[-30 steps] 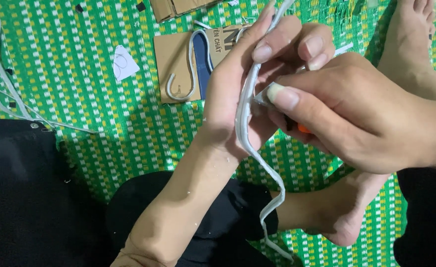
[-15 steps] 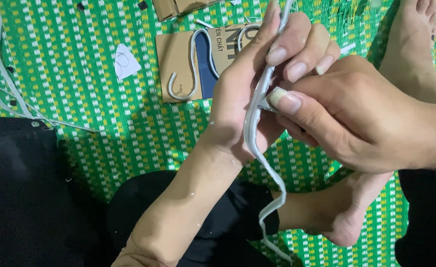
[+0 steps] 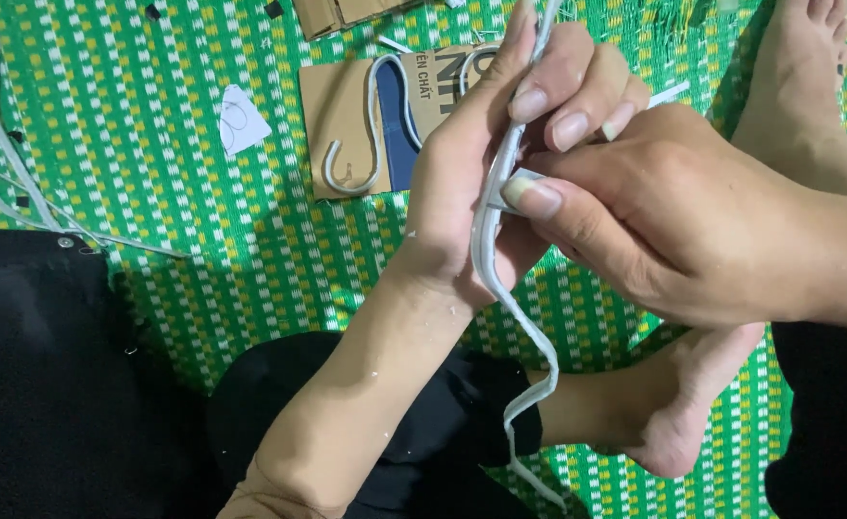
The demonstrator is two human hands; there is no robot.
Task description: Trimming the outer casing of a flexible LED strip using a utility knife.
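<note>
My left hand (image 3: 500,154) is raised in the middle of the view, fingers closed around a long pale grey flat strip (image 3: 515,317) that runs up past the fingertips and hangs down in waves toward my lap. My right hand (image 3: 693,231) comes in from the right and presses against the strip, thumb on a small grey blade-like piece (image 3: 502,187) at the strip's edge. Whatever else the right hand holds is hidden inside the fist. Small white flecks lie on my left forearm.
A green, white and yellow woven mat (image 3: 202,211) covers the floor. A brown cardboard piece (image 3: 342,106) with a curved grey strip (image 3: 361,144) and dark blue patch lies behind the hands. A white paper scrap (image 3: 241,120), loose strips (image 3: 0,163) at left, my bare feet (image 3: 673,423).
My left hand has shifted its grip, fingers sliding higher along the strip. The right thumb stays pressed at the strip's edge. The hanging strip has swung slightly.
</note>
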